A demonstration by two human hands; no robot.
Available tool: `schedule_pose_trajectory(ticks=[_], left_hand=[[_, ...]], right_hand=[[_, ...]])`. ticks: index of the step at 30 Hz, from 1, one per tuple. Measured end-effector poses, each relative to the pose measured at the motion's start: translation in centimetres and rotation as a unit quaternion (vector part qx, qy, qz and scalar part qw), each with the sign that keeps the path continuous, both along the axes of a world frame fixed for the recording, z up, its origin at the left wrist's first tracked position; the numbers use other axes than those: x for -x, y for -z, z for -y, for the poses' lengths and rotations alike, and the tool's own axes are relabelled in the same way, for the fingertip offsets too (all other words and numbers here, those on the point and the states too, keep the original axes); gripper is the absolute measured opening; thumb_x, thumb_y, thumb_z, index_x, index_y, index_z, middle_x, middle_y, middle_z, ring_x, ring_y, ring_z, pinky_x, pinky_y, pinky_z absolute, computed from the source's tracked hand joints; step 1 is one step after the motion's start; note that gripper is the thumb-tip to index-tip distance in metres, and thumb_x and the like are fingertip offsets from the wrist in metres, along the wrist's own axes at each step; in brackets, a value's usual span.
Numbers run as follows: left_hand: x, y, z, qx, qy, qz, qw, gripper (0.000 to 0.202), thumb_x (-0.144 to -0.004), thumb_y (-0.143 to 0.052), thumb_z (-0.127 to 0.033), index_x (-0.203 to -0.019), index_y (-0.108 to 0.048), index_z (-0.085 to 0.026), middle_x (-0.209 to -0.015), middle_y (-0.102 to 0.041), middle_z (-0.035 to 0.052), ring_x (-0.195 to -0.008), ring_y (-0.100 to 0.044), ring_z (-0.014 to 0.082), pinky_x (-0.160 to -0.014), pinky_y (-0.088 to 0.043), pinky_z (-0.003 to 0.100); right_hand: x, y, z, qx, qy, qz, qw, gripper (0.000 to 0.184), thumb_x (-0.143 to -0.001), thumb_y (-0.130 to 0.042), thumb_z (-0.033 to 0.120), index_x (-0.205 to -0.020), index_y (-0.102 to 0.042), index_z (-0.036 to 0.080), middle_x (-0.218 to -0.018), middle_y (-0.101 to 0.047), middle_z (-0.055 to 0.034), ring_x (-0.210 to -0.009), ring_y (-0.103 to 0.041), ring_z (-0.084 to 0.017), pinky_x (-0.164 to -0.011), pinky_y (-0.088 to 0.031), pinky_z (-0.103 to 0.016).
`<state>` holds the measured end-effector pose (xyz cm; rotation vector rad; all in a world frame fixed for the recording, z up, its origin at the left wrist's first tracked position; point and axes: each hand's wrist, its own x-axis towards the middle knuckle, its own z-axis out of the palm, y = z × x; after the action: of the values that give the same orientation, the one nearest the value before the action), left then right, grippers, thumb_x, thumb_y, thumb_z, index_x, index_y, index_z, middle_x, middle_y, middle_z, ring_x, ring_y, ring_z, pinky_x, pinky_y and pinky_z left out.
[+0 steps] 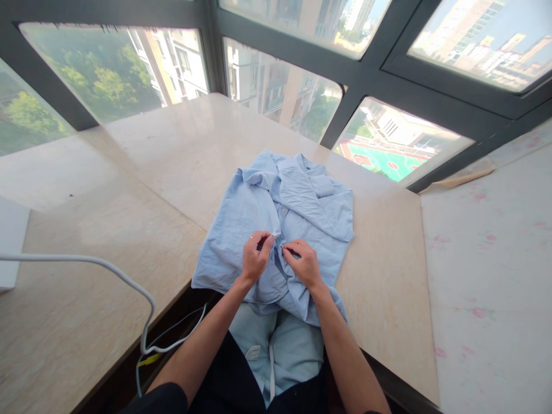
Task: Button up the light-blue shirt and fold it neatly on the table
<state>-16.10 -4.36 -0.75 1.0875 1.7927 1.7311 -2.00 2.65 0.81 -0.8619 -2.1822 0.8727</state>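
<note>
Lying front side up, a blue shirt (241,230) spreads over the worktop (379,276) in the head view, its lower end passing over the front edge. Its long axis runs from the window edge to the front edge, leaning slightly: the collar (314,168) points toward the window and a little right, the hem toward the person. A sleeve (304,198) lies folded across the chest, covering much of the upper front; one button (283,211) shows below it. The back is hidden underneath, and the right forearm covers part of the lower hem.

The left hand (256,257) has its thumb and forefinger closed on cloth at the shirt's front opening, a whitish bit showing at the tips. The right hand (304,264), just beside it, pinches the facing edge likewise; whether either tip has a button or buttonhole is too small to tell.

Near the worktop's left end, a white box (11,238) is cut off by the picture's border. A white cable (107,265) enters there too and drops over the front edge, where its far end is lost behind the left forearm and in shadow.
</note>
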Motion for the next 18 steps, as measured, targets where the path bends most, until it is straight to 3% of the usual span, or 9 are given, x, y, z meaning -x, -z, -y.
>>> schedule_pose_trajectory(ticks=[5,9,14,18], left_hand=[[1.1,0.0,0.8,-0.019,-0.027,0.133,0.991,0.02,-0.085,-0.061,-0.038,-0.087,-0.063,-0.018,-0.076,-0.06,-0.0004,-0.069,-0.055,0.0122,-0.065,-0.046,0.023],[1.9,-0.7,1.8,-0.008,-0.019,0.159,0.987,0.019,-0.082,-0.063,-0.037,-0.084,-0.062,-0.018,-0.07,-0.057,-0.0018,-0.064,-0.052,0.0112,-0.061,-0.043,0.022],[2.7,-2.0,3.2,0.069,0.051,0.049,0.995,0.017,-0.084,-0.058,-0.034,-0.078,-0.06,-0.019,-0.069,-0.056,-0.002,-0.063,-0.051,0.0126,-0.062,-0.043,0.025],[2.9,-3.4,3.3,0.096,0.095,-0.105,0.985,0.009,-0.082,-0.055,-0.026,-0.08,-0.06,-0.019,-0.083,-0.063,0.0022,-0.081,-0.058,0.0177,-0.077,-0.047,0.03]], right_hand=[[-1.4,-0.9,-0.1,0.015,0.055,-0.078,0.995,0.01,-0.083,-0.06,0.02,-0.079,-0.068,0.021,-0.077,-0.065,-0.0012,-0.073,-0.058,-0.016,-0.069,-0.047,-0.029],[-2.6,-1.3,-0.4,0.032,0.084,-0.106,0.99,0.009,-0.083,-0.06,0.02,-0.079,-0.067,0.021,-0.077,-0.063,-0.0007,-0.072,-0.056,-0.016,-0.069,-0.047,-0.029],[-3.7,-1.7,-0.3,0.04,0.054,-0.116,0.991,0.007,-0.082,-0.062,0.021,-0.077,-0.067,0.021,-0.079,-0.064,-0.0018,-0.075,-0.059,-0.017,-0.07,-0.048,-0.03],[-4.3,-2.2,-0.1,0.044,-0.003,-0.086,0.995,0.008,-0.081,-0.063,0.018,-0.076,-0.069,0.021,-0.079,-0.066,-0.002,-0.076,-0.061,-0.017,-0.072,-0.049,-0.03]])
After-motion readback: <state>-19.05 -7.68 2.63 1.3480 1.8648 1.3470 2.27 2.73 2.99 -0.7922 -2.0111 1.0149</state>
